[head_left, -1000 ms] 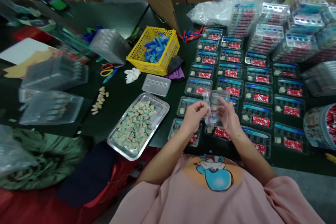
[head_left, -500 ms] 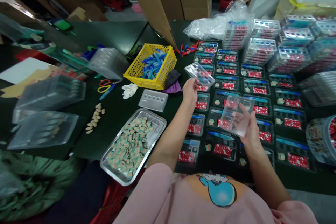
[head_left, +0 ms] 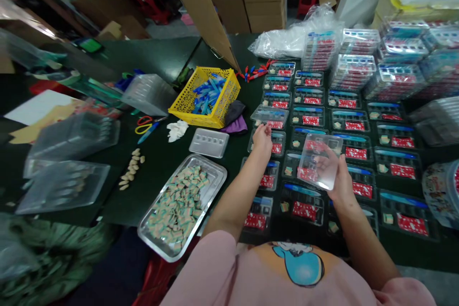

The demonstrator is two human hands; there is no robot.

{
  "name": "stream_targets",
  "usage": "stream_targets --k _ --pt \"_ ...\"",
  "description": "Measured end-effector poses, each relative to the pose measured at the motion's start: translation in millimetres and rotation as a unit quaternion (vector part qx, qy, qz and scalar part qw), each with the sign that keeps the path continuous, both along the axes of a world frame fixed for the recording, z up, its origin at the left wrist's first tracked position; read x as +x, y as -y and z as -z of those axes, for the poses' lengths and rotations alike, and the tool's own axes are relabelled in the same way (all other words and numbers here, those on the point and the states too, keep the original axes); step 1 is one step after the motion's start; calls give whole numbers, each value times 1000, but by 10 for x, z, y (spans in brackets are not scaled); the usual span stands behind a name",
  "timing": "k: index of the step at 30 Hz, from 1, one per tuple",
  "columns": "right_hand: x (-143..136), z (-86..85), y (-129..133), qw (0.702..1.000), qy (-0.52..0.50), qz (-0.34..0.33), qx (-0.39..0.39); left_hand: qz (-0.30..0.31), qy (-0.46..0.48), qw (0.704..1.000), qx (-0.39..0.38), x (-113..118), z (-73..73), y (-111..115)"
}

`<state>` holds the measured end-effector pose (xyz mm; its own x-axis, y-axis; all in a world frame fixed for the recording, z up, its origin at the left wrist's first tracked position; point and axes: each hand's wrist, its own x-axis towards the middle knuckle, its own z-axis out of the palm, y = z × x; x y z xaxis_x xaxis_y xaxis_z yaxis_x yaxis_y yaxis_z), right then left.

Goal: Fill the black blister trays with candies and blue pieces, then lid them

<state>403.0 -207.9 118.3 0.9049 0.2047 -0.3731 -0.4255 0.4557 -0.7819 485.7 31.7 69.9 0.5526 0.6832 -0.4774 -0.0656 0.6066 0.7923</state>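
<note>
One clear plastic lid [head_left: 264,114] has come down flatter over the filled trays [head_left: 310,115]. My left hand [head_left: 263,141] is narrow at its near edge; I can't tell if it grips. My right hand [head_left: 340,179] holds another clear lid [head_left: 311,155], maybe to keep it handy.

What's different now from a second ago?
The left hand moved away from the right hand, carrying one clear cover forward and lowering it over the leftmost column of plastic trays. The right hand still holds a second cover. The yellow basket and metal tray stayed put.
</note>
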Motion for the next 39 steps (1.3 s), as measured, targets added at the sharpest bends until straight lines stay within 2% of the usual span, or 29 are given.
stream_targets --k 2,3,4,5,6,8,9,10,12,14,15,17,20,22,23,25,28,31,39 --pt "0 -6 1 1000 3 1 -1 3 -16 1000 7 -103 -10 11" --pt "1 -8 2 1000 5 1 -4 12 -21 999 43 -141 -26 4" --pt "2 -9 1 1000 9 0 -8 36 -21 993 113 -162 -47 -16" --pt "2 -11 -1 1000 14 -1 -12 75 -20 974 214 -163 -71 -49" --pt "1 -12 -5 1000 19 -3 -14 127 -21 933 335 -144 -95 -94" --pt "-4 -13 -16 1000 26 -6 -12 245 -43 798 549 -56 -123 -207" --pt "-7 -12 -22 1000 26 -8 -9 296 -71 735 605 3 -121 -266" --pt "-10 -9 -28 1000 26 -10 -6 340 -109 685 636 64 -109 -321" --pt "-12 3 -39 1000 22 -11 -3 401 -183 621 648 174 -65 -405" --pt "-5 23 -51 1000 19 -14 -2 427 -222 603 635 245 -38 -435" --pt "4 34 -60 1000 18 -13 -5 424 -225 610 630 259 -47 -424" --pt "30 55 -92 1000 21 -7 -19 381 -193 654 624 230 -128 -338" --pt "75 73 -187 998 42 -2 -47 302 -57 768 562 0 -372 -52" --pt "93 81 -271 997 50 -14 -60 338 25 834 436 -269 -546 201" --pt "95 87 -314 996 55 -21 -65 392 51 846 358 -418 -617 326" --pt "83 105 -385 994 74 -32 -78 483 71 846 217 -690 -707 539" --pt "32 146 -444 987 106 -51 -106 500 71 858 93 -935 -726 702" --pt "-35 181 -456 984 108 -80 -119 485 52 872 51 -999 -690 700" --pt "-146 201 -492 978 140 -99 -116 494 36 869 2 -1054 -684 633"
